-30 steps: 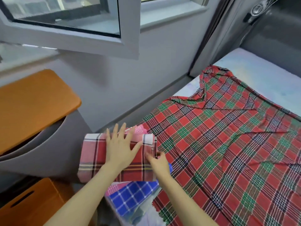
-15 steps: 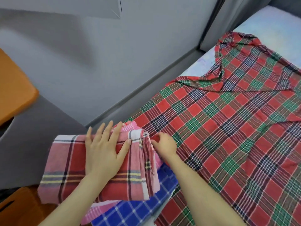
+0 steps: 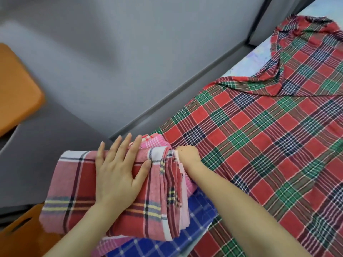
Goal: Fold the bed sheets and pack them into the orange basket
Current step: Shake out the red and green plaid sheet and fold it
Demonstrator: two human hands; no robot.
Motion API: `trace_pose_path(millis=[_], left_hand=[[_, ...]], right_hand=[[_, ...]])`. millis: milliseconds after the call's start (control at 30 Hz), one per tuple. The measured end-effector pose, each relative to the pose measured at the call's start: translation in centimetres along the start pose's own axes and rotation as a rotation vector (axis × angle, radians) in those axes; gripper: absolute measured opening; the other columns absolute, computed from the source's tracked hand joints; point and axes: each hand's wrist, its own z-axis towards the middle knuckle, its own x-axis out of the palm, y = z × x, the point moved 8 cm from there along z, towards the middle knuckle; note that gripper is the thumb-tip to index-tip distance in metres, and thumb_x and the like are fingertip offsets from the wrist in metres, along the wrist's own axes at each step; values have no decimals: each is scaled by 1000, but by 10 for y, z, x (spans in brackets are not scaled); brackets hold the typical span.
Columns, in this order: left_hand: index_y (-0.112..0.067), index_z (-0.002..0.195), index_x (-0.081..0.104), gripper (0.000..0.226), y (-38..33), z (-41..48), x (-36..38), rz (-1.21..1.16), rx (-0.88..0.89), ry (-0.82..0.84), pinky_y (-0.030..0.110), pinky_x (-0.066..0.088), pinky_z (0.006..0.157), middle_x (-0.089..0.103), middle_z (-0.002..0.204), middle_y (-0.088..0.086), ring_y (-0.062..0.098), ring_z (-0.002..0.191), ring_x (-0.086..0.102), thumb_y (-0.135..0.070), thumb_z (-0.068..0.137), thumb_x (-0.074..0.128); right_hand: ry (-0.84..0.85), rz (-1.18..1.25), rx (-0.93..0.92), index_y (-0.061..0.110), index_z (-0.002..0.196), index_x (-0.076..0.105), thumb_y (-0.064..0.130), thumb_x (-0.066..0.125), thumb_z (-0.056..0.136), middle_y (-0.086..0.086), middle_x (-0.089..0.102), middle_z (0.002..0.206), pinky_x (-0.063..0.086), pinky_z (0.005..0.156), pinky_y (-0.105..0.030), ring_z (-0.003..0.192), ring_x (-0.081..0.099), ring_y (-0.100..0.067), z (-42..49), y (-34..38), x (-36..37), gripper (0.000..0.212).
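A: Where's the folded sheet [image 3: 74, 191]?
B: Under the left hand [image 3: 118, 175], fingers spread flat on it; blue sheet [image 3: 196, 217] beneath it.
A: Right hand [image 3: 187, 154]?
B: At its right edge, fingers hidden, grip unclear. Basket [image 3: 13, 238] lower left of it.

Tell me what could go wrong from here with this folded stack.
1. The folded red sheet shows fanned layers at its right edge; with only the left hand pressing flat on top, they may slip apart when lifted.
2. The right hand is tucked at that edge, fingers hidden, so its grip may be partial.
3. This sheet seems to overhang the bed toward the orange basket; it could slide off unfolded.
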Motion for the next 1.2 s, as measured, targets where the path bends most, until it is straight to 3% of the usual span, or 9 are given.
trace_pose_path(millis=[67, 133, 300, 467, 800, 933, 1067, 1133, 1200], left_hand=[[-25, 141, 41, 64, 4, -1, -3, -14, -5, -6, 50, 14, 115, 47, 143, 3, 24, 135, 39, -60, 94, 15], [-24, 141, 42, 64, 6, -4, -6, -28, -6, -13, 50, 14, 115, 47, 143, 3, 23, 135, 40, -60, 94, 15], [-24, 140, 42, 65, 10, -4, -9, -52, -22, -18, 49, 13, 115, 48, 142, 4, 24, 134, 40, -60, 94, 15], [-23, 140, 44, 64, 4, 8, -2, -12, -16, 39, 49, 12, 114, 48, 142, 6, 27, 134, 41, -59, 92, 20], [-27, 146, 34, 71, -12, 3, -23, 33, -34, 92, 49, 2, 114, 36, 149, 13, 31, 141, 26, -62, 86, 17], [-4, 133, 50, 55, -51, -7, -57, -38, 7, -63, 57, 21, 108, 51, 134, 25, 42, 127, 43, -21, 82, 63], [3, 106, 63, 46, -140, -40, -88, -288, 366, -234, 42, 36, 87, 63, 103, 20, 35, 94, 54, -1, 60, 58], [2, 102, 65, 46, -190, -55, -78, -368, 452, -85, 35, 35, 82, 65, 96, 16, 34, 88, 60, -5, 57, 56], [-2, 111, 63, 38, -227, -66, -48, -504, 295, 317, 32, 39, 85, 64, 106, 14, 34, 99, 61, -15, 76, 54]], right_hand=[[-33, -59, -44, 15, 56, 27, -6, 46, 82, 4, 29, 56, 21, 46, -22, 49, 26, -14, -21, 5, -14, 38], [-57, -53, -15, 14, 58, 26, -6, 45, 83, 2, 33, 58, 19, 45, -24, 53, 38, -18, -41, 2, -21, 37], [-139, 4, 207, 7, 99, 63, 14, 44, 91, -8, 69, 100, 49, 71, -30, 97, 66, -28, -106, -54, -54, 21], [-164, -103, 618, 2, 89, 64, 13, 50, 88, -14, 67, 88, 54, 72, -37, 85, 67, -34, -227, -191, -84, 18], [-417, 712, 817, 1, 58, 46, 17, 51, 93, -11, 44, 53, 27, 50, -28, 49, 40, -21, -353, -250, -77, 38], [-595, 1401, 902, 11, 58, 43, 7, 46, 91, -5, 37, 49, 24, 35, -19, 36, 32, -14, -385, -228, -89, 33], [-642, 1669, 889, 13, 64, 43, 9, 46, 93, -1, 39, 49, 25, 34, -18, 35, 32, -10, -412, -196, -118, 29], [-673, 1740, 900, 13, 63, 43, 11, 46, 93, -1, 40, 48, 27, 36, -18, 35, 32, -10, -428, -184, -132, 30], [-709, 1773, 911, 13, 62, 43, 10, 46, 93, 0, 40, 48, 26, 35, -18, 35, 32, -11, -444, -176, -145, 31]])
